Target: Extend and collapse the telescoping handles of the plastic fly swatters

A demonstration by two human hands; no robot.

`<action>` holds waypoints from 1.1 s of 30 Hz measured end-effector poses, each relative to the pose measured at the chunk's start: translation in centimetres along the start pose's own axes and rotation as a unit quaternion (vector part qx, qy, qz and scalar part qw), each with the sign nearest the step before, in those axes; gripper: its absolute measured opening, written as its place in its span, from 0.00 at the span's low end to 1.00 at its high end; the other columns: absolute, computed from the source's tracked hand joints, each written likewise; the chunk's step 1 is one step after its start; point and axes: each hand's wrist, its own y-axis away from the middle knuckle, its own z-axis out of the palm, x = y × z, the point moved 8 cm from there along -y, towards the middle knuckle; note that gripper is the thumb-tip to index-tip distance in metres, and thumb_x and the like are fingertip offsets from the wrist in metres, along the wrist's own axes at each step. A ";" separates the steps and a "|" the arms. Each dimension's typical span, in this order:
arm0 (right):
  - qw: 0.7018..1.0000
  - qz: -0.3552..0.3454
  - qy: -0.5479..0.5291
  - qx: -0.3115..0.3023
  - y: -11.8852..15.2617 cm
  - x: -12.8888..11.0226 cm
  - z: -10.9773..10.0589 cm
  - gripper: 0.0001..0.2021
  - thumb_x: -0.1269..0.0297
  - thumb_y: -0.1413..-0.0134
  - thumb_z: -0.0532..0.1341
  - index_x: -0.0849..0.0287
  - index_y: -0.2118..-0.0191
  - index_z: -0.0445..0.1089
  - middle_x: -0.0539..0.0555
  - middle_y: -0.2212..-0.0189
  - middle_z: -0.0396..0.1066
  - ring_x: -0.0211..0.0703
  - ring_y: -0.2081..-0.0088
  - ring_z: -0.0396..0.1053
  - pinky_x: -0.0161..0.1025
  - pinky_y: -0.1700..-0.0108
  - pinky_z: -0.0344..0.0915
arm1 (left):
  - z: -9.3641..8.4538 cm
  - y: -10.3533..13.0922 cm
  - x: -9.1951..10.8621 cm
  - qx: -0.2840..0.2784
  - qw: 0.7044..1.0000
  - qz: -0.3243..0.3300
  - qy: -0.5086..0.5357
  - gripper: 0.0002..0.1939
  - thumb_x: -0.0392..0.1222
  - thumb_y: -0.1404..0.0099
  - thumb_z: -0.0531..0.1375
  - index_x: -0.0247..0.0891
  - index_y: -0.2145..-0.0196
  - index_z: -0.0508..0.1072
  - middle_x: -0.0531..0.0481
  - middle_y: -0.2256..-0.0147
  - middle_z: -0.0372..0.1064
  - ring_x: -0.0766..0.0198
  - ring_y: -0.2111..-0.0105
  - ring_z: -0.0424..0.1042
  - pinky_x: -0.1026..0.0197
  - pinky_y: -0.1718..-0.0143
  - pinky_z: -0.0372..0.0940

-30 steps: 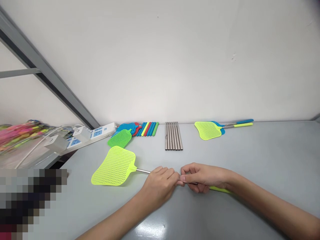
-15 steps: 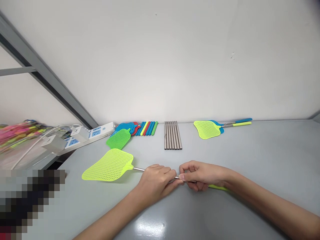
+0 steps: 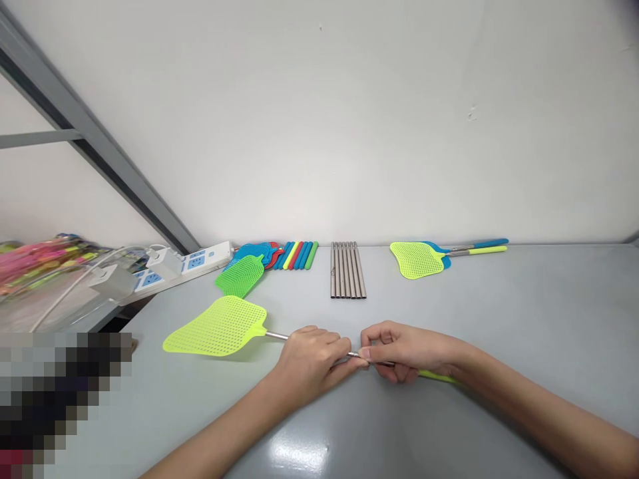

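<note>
Grey bench (image 3: 529,319) stands against a pale wall (image 3: 319,133). Yellow-green mesh head (image 3: 219,329) lies toward the left side, on one metal rod (image 3: 277,335) which passes into both hands. Left hand (image 3: 312,362) has moved a little along this rod, toward the mesh head, so a short shiny part now shows between the hands. Probably this makes the rod's middle easier to handle. Left fingers are closed around the rod; right hand (image 3: 417,349) pinches it with thumb and fingertips. Yellow-green handle (image 3: 436,376) shows below the right wrist. Metal tubes (image 3: 348,273) lie side by side behind.
</note>
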 end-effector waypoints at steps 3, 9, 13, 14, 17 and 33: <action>1.000 0.006 -0.003 0.001 -0.1 0.0 0.0 0.12 0.56 0.51 0.55 0.60 0.75 0.58 0.45 0.85 0.58 0.28 0.84 0.53 0.26 0.83 0.47 | 0.1 0.1 -0.1 0.001 1.000 0.000 -0.001 0.19 0.50 0.38 0.49 0.37 0.81 0.61 0.57 0.85 0.60 0.71 0.84 0.59 0.65 0.79 0.48; 1.000 0.001 -0.006 -0.002 -0.2 0.0 0.1 0.13 0.55 0.51 0.55 0.60 0.75 0.57 0.44 0.85 0.58 0.27 0.85 0.52 0.26 0.84 0.45 | 0.0 0.0 -0.1 0.002 1.000 -0.003 -0.010 0.19 0.50 0.38 0.49 0.37 0.82 0.61 0.57 0.85 0.60 0.71 0.84 0.59 0.65 0.79 0.49; 1.000 -0.004 -0.005 0.000 -0.1 0.0 0.1 0.14 0.55 0.51 0.55 0.60 0.75 0.57 0.44 0.86 0.58 0.27 0.85 0.52 0.26 0.84 0.45 | 0.0 -0.1 -0.2 0.004 1.000 -0.001 -0.013 0.20 0.50 0.39 0.49 0.36 0.82 0.61 0.57 0.86 0.60 0.71 0.84 0.60 0.66 0.79 0.49; 1.000 -0.006 -0.006 0.000 -0.1 -0.1 0.1 0.14 0.55 0.51 0.55 0.60 0.75 0.57 0.44 0.85 0.59 0.27 0.85 0.52 0.26 0.84 0.45 | 0.0 -0.1 -0.2 0.007 1.000 0.000 -0.014 0.20 0.50 0.38 0.49 0.36 0.82 0.61 0.57 0.86 0.60 0.71 0.85 0.59 0.66 0.79 0.49; 1.000 -0.009 -0.007 0.005 -0.2 0.0 0.1 0.14 0.54 0.51 0.56 0.60 0.74 0.58 0.44 0.85 0.58 0.27 0.85 0.52 0.26 0.85 0.45 | -0.2 -0.1 -0.3 0.020 1.000 0.004 -0.020 0.21 0.51 0.39 0.49 0.36 0.83 0.61 0.56 0.86 0.59 0.72 0.85 0.59 0.66 0.80 0.49; 0.998 -0.030 -0.045 -0.013 -0.7 0.2 -0.2 0.12 0.56 0.51 0.56 0.60 0.74 0.58 0.43 0.87 0.58 0.26 0.87 0.47 0.26 0.86 0.41 | -1.0 -0.3 -0.9 0.080 0.994 -0.046 -0.055 0.26 0.59 0.44 0.52 0.35 0.87 0.60 0.56 0.89 0.57 0.71 0.86 0.57 0.66 0.80 0.48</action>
